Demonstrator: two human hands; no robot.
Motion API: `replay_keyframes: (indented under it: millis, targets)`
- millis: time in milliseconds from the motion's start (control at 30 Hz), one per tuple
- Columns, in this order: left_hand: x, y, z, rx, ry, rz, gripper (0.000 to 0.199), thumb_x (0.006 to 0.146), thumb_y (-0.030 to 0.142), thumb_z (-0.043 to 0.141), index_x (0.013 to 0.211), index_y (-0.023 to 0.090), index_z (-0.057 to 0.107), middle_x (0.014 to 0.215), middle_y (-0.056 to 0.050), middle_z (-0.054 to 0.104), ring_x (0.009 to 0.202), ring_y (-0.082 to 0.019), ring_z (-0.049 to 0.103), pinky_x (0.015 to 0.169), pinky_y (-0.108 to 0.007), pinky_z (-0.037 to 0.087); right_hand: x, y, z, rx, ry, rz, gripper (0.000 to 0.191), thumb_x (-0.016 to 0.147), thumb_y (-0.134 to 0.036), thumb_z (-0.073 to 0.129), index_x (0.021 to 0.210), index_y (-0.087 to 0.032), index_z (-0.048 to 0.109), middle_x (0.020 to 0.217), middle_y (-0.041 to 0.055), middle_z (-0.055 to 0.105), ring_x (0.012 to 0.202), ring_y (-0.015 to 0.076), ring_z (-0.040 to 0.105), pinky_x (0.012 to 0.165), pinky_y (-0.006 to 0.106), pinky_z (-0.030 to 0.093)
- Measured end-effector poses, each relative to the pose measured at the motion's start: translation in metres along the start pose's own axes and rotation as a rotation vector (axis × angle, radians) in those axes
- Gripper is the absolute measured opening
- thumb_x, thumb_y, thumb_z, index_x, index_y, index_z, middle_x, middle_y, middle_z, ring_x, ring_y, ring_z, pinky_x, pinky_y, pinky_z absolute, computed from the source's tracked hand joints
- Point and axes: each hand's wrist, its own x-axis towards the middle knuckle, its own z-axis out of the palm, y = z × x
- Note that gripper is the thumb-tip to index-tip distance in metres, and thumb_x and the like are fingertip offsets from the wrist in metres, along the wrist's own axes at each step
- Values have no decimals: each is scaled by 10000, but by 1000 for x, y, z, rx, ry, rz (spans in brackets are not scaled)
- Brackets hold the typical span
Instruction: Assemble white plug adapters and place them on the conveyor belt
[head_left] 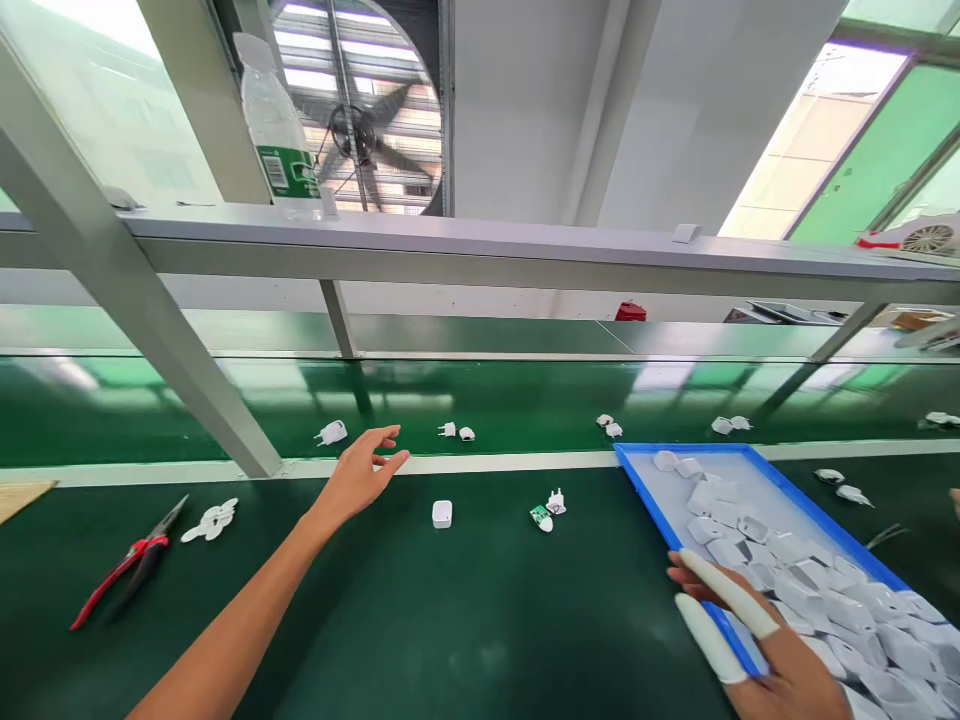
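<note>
Left hand (358,478): fingers spread, empty, hovering over the green worktop (420,610) near a white plug part (331,433) on the belt. Right hand (757,630): fingers in white rubber cots, loosely apart, resting on the blue tray (645,500) rim; glossy white charger shells (795,575) heaped inside. Square white shell (442,514) lies between the hands.
</note>
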Motion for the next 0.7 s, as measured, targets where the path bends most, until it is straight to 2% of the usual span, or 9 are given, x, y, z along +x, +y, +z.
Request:
replay_keyframes:
  millis: [100, 233, 300, 367, 467, 533, 600, 700]
  targets:
    - [37, -29, 52, 30, -112, -11, 586, 878, 440, 592, 1414, 209, 540, 1431, -135, 583, 1220, -314, 633, 938, -435, 596, 11, 2, 31, -45, -91, 12, 616, 881, -497, 622, 1478, -529, 472, 1354, -32, 671, 1255, 363, 623, 867, 493, 649]
    - [80, -39, 98, 95, -221, 3, 700, 859, 328, 667, 1506, 178, 449, 1556, -166, 459, 1460, -374, 398, 1184, -535, 383, 20, 5, 78, -37, -250, -17, 549, 950, -418, 533, 1496, -429, 479, 1420, 9, 625, 1209, 312, 668, 936, 452, 637]
    - [97, -39, 112, 123, -271, 13, 614, 903, 338, 677, 1465, 174, 490, 1522, -167, 489, 1430, -356, 438, 1187, -562, 362, 24, 7, 101, 9, -349, -66, 507, 995, -400, 489, 1499, -349, 478, 1451, 52, 597, 1240, 278, 655, 982, 419, 619]
    - [109, -39, 121, 144, -311, 13, 461, 947, 371, 665, 1354, 172, 577, 1421, -143, 574, 1313, -316, 551, 1119, -564, 434, 31, 10, 123, 45, -407, -115, 494, 1016, -403, 483, 1499, -300, 466, 1487, 83, 560, 1314, 272, 602, 1044, 425, 582]
    - [109, -35, 127, 151, -339, 8, 289, 980, 382, 636, 1176, 172, 661, 1259, -96, 663, 1162, -258, 634, 1033, -516, 507, 44, 10, 147, 78, -387, -166, 500, 1005, -405, 526, 1490, -300, 466, 1506, 89, 537, 1385, 298, 532, 1104, 483, 531]
    - [98, -28, 128, 131, -347, 17, 241, 983, 355, 631, 1123, 165, 679, 1195, -87, 689, 1131, -244, 646, 1020, -495, 512, 54, 6, 152, 126, -378, -187, 486, 998, -410, 546, 1470, -311, 486, 1498, 91, 545, 1383, 313, 533, 1105, 503, 527]
    - [82, -17, 129, 94, -377, 48, 179, 959, 290, 647, 1083, 177, 708, 1134, -68, 722, 1108, -235, 654, 1025, -462, 505, 65, -2, 147, 190, -363, -161, 465, 1001, -436, 549, 1450, -326, 503, 1494, 88, 547, 1361, 317, 554, 1104, 509, 528]
    - [56, -1, 128, 28, -443, 103, 176, 883, 200, 660, 1027, 229, 758, 1077, -34, 761, 1078, -231, 664, 1023, -390, 497, 79, -19, 125, 293, -368, -117, 450, 997, -464, 560, 1433, -360, 524, 1482, 73, 557, 1303, 308, 608, 1088, 494, 549]
